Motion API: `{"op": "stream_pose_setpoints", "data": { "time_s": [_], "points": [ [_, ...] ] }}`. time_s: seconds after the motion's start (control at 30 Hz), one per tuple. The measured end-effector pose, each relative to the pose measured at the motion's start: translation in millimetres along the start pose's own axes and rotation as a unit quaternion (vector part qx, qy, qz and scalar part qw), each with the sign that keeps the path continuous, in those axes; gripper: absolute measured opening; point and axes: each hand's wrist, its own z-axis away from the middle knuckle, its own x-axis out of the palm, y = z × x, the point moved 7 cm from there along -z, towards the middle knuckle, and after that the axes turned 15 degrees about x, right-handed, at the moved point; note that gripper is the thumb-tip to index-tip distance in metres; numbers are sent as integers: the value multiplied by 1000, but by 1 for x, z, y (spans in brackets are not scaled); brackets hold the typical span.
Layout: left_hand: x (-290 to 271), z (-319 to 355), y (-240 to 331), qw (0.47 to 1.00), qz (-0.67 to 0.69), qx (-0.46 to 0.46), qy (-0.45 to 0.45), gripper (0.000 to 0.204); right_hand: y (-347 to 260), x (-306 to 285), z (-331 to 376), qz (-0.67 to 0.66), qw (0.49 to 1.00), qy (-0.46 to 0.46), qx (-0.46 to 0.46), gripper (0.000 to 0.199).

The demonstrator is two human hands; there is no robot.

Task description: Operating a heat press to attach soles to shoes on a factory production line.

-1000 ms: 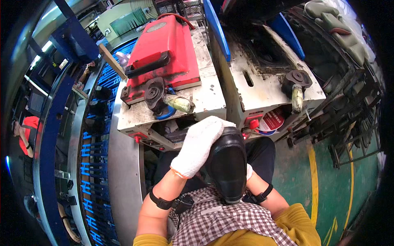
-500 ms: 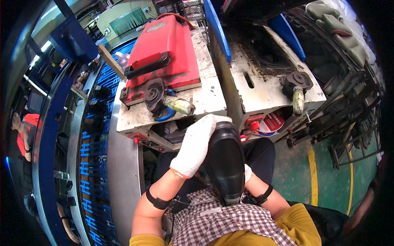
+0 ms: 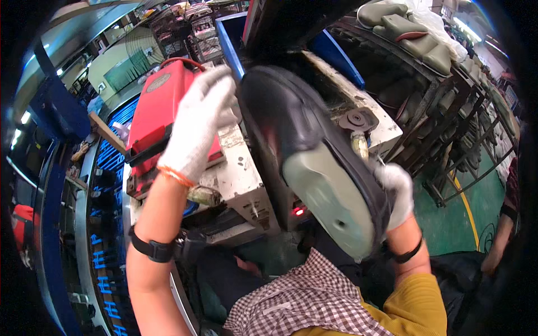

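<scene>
A black shoe (image 3: 291, 112) on a grey-green shoe last (image 3: 330, 196) is held up, tilted, in front of the machines. The last's broad top, with a small dark hole, faces me. My right hand (image 3: 397, 193), in a white glove, grips the shoe at its heel end. My left hand (image 3: 197, 120), gloved in white too, is raised beside the toe with its fingers apart and nothing seen in them. Its fingertips are close to the shoe's edge; whether they touch it I cannot tell. Part of the right hand is hidden behind the shoe.
At the left is a white machine with a red cover (image 3: 147, 115). Another machine with a dark opening and a round black knob (image 3: 357, 120) stands behind the shoe. A rack (image 3: 454, 134) of lasts is at right, a blue-slatted conveyor (image 3: 103, 269) at left. Another person's arm (image 3: 501, 241) shows far right.
The shoe has risen from my lap, away from me, and turned so the last's top shows. My left hand has come off the toe and moved up left; my right hand has swung out right.
</scene>
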Motion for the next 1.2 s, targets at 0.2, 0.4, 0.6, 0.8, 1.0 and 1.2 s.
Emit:
{"op": "stream_pose_setpoints", "data": {
  "time_s": [0.2, 0.4, 0.6, 0.8, 1.0, 1.2],
  "points": [
    [-35, -83, 53, 972, -142, 183, 47, 59, -155, 20, -97, 486, 856, 161, -67, 86],
    [23, -149, 96, 951, -100, 290, -27, 65, -238, -50, -223, 748, 564, 346, -52, 77],
    [51, -199, 123, 916, -193, 350, -12, 64, -216, -89, -264, 881, 345, 323, -10, 92],
    [90, -305, 126, 861, -323, 330, -214, 55, -213, -77, -268, 889, 355, 289, -16, 94],
    [122, -324, 112, 851, -304, 336, -266, 40, -234, -66, -217, 877, 413, 245, 17, 80],
    [119, -218, 102, 851, -357, 358, -140, 50, -165, -30, -69, 776, 519, 270, -236, 47]
  ]
}}
